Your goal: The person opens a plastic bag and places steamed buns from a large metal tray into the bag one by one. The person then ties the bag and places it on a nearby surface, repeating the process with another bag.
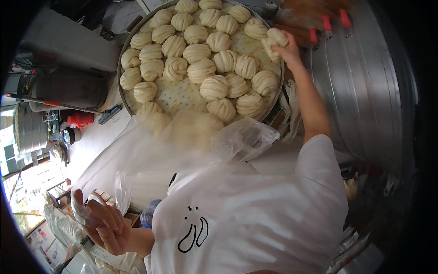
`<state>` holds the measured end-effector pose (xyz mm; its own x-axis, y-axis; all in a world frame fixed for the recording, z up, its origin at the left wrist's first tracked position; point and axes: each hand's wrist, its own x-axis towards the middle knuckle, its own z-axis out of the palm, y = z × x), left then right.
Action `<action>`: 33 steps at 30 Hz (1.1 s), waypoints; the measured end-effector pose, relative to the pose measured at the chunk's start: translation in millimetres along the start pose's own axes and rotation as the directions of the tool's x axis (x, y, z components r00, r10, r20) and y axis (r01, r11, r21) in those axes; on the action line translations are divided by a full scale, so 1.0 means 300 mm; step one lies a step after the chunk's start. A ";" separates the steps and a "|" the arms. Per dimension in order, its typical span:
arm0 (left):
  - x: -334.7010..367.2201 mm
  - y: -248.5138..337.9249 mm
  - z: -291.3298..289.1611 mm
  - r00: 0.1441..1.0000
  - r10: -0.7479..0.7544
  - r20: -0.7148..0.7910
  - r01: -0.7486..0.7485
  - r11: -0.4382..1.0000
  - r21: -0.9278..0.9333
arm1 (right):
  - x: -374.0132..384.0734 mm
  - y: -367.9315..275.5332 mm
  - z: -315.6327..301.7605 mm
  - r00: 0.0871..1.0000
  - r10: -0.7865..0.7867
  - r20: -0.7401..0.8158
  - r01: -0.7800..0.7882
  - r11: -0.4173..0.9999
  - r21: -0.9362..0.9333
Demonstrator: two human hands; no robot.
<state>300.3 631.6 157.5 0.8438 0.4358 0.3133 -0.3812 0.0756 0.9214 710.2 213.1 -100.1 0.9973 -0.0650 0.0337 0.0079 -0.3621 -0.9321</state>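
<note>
A large round steamer tray with a perforated base lies ahead of me, holding many pale twisted rolls that leave bare patches at its middle and right. At the tray's right rim, my right hand is closed on a twisted roll; whether it grips one or two I cannot tell. Down at the lower left, my left hand pinches the edge of a clear plastic bag. The bag stretches from that hand across the tray's near edge, is partly blurred, and veils a few rolls there.
Right of the tray stands big curved metal steamware, with red handles near its upper edge. A long-handled brush and a red jug-like container are at the left. White cloth hangs beside the tray's right rim.
</note>
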 end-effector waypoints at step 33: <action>0.174 0.009 -0.169 0.975 -0.214 0.057 0.222 0.944 -0.243 | -0.515 -0.621 0.225 0.462 -0.581 0.669 0.586 0.767 0.261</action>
<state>324.0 700.1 164.8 0.9260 0.3574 0.1214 -0.2647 0.3855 0.8839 559.4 353.3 44.0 0.5053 0.8030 0.3160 0.6098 -0.0731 -0.7892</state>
